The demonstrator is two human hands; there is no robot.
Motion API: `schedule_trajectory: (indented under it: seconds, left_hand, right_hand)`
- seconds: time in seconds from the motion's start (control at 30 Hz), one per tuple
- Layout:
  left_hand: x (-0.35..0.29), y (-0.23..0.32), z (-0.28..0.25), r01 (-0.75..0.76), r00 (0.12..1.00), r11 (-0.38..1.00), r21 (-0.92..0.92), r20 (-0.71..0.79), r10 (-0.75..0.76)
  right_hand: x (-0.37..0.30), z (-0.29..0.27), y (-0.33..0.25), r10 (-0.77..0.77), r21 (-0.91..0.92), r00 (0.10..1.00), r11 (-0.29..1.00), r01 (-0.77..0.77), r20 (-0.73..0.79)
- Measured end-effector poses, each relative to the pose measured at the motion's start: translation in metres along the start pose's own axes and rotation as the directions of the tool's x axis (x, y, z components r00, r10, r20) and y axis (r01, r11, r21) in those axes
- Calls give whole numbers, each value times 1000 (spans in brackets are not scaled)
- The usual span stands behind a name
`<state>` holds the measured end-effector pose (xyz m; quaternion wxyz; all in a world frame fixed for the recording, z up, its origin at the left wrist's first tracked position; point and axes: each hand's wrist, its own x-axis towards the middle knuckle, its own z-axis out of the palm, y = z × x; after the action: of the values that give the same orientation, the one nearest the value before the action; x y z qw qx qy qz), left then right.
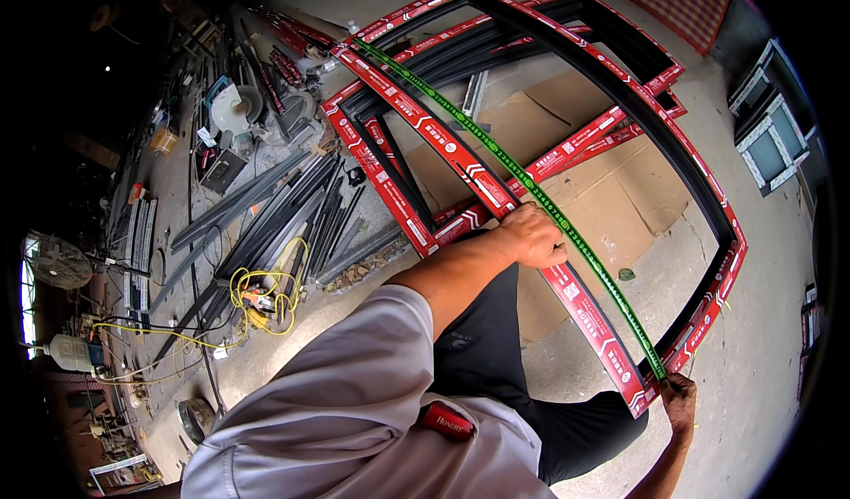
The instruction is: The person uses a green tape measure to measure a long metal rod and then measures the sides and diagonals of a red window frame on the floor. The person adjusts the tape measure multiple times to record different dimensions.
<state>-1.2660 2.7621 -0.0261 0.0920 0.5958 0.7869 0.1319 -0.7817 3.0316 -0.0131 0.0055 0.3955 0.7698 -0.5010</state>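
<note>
A large dark window frame covered in red-and-white protective film stands tilted in front of me. Along its near long bar runs the green blade of a tape measure, stretched from the far left corner to the near right one. My left hand is closed round the middle of that bar, its fingertips next to the blade. At the near right corner my right hand pinches the end of the tape measure against the frame; its fingers are partly hidden. No tape case can be made out.
Behind lie more red-filmed frames and flattened cardboard. On the left are dark metal profiles, a yellow cable, a cutting saw and a floor fan. White-edged frames lean at the right.
</note>
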Motion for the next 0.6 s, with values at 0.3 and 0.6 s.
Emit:
schedule_trajectory:
  seconds: [0.3, 0.6]
  left_hand:
    - [0, -1, -1, 25, 998, 1000, 19, 51, -26]
    - [0, 1, -2, -15, 999, 998, 61, 32, 13]
  right_hand:
    - [1, 4, -17, -5, -18, 1000, 1000, 5, -1]
    - [-3, 5, -12, -18, 31, 1000, 999, 18, -26]
